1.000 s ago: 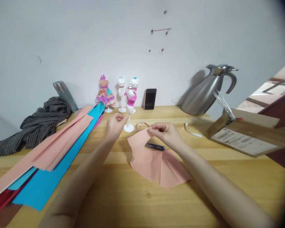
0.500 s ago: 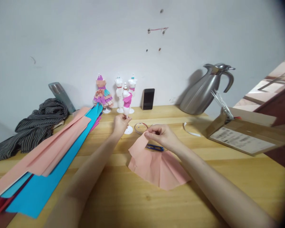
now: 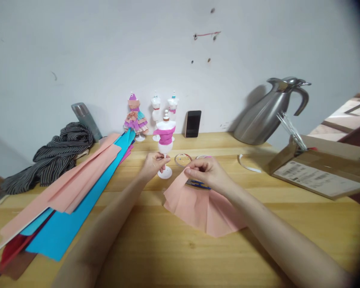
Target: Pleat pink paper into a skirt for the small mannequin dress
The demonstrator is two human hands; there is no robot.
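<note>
Left hand (image 3: 155,165) pinches white mini mannequin (image 3: 165,147) by stem; mannequin now nearer and turned, pink wrap (image 3: 166,137) facing front; base touching table (image 3: 180,260) or lifted, cannot tell. Right hand (image 3: 209,172) still pinches far corner of peach sheet (image 3: 195,210), rest fanned near blue snips (image 3: 197,184). Likely means both work pieces now secured, closer together. Far: phone (image 3: 193,124). Left: coloured sheets (image 3: 63,226).

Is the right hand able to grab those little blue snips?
Probably yes: the blue snips lie very near the right hand, though it's pinching pink paper and might need to let go first.
</note>
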